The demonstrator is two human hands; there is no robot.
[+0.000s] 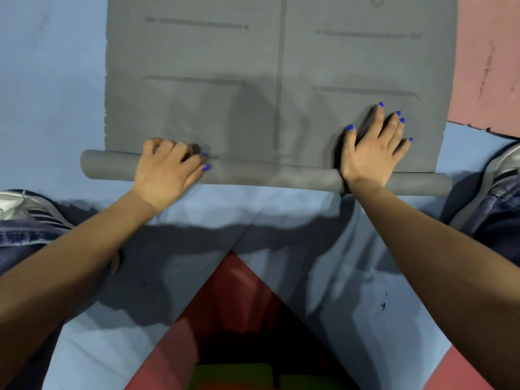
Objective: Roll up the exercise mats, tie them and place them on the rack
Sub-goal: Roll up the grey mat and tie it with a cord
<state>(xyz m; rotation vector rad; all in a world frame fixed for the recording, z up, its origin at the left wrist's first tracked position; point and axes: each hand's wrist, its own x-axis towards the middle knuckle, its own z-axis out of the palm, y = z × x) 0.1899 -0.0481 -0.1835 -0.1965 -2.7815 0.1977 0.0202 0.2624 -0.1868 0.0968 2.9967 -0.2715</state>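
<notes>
A grey exercise mat lies flat on the blue floor, stretching away from me, with faint line markings on it. Its near end is wound into a thin roll running left to right. My left hand sits on the left part of the roll with its fingers curled over the top. My right hand lies flat with fingers spread, palm on the right part of the roll and fingertips on the flat mat beyond.
Blue floor padding surrounds the mat, with a pink panel at the far right. My knees in jeans and my shoes flank the roll on both sides. Red flooring shows near me.
</notes>
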